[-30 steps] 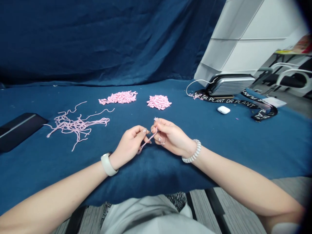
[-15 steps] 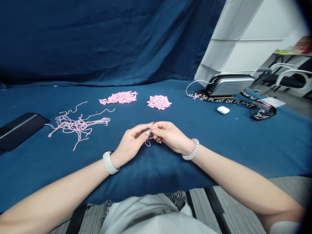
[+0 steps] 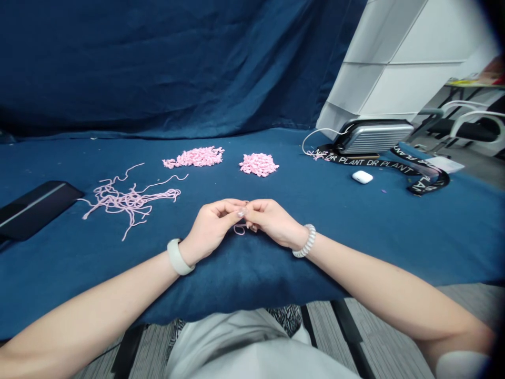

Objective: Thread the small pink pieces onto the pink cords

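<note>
My left hand [image 3: 215, 223] and my right hand [image 3: 272, 221] meet fingertip to fingertip above the near part of the table. Both pinch a thin pink yarn [image 3: 239, 230], whose small loop hangs below the fingers; the rest of it is hidden behind them. Left of the hands lies a loose tangle of pink yarn strands [image 3: 128, 200]. Farther back sit two heaps of small pink knotted pieces, a longer heap [image 3: 195, 157] and a rounder heap [image 3: 259, 165].
A blue cloth [image 3: 315, 200] covers the table. At the left edge rests a dark flat case [image 3: 39, 210]. To the right are a white earbud case [image 3: 362, 177], a black lettered strap [image 3: 366, 162] and a ribbed silver case [image 3: 376, 138] with a white cable.
Both hands stay together with only slight finger movement, and the small yarn loop has shifted a little. The whole view has moved slightly.
</note>
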Available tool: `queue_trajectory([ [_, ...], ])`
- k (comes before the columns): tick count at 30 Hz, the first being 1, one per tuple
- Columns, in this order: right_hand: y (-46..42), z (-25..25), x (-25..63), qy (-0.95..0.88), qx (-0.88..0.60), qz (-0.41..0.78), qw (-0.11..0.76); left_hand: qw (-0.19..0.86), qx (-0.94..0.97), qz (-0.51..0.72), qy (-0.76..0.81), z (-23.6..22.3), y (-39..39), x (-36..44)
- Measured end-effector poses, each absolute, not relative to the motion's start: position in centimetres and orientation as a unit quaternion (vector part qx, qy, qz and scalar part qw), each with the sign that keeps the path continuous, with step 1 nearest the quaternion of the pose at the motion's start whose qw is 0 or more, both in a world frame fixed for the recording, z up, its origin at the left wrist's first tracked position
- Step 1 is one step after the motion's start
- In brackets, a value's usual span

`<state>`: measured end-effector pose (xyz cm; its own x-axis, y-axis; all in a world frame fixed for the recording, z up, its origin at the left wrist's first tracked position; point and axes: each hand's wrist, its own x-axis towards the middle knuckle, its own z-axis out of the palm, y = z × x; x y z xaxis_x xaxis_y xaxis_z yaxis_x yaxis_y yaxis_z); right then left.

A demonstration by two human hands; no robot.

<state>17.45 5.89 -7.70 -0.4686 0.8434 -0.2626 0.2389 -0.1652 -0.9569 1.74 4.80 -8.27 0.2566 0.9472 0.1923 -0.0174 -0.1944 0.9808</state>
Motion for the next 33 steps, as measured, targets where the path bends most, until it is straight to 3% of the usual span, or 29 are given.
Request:
queue_trajectory([
  [6, 5.7, -7.1, 17.6, -0.62, -0.454, 0.588, 0.252, 0.435, 0.638, 0.478, 0.418, -7.7, 4.5, 1.8],
  [21, 5.7, -7.0, 17.9, -0.718, -0.453, 0.488, 0.201, 0.487, 0.585, 0.501, 0.412, -8.7, 4.8, 1.8],
  [33, 5.6, -6.8, 17.9, -0.725, -0.46, 0.476, 0.188, 0.662, 0.468, 0.478, 0.338, -8.5, 4.8, 1.8],
])
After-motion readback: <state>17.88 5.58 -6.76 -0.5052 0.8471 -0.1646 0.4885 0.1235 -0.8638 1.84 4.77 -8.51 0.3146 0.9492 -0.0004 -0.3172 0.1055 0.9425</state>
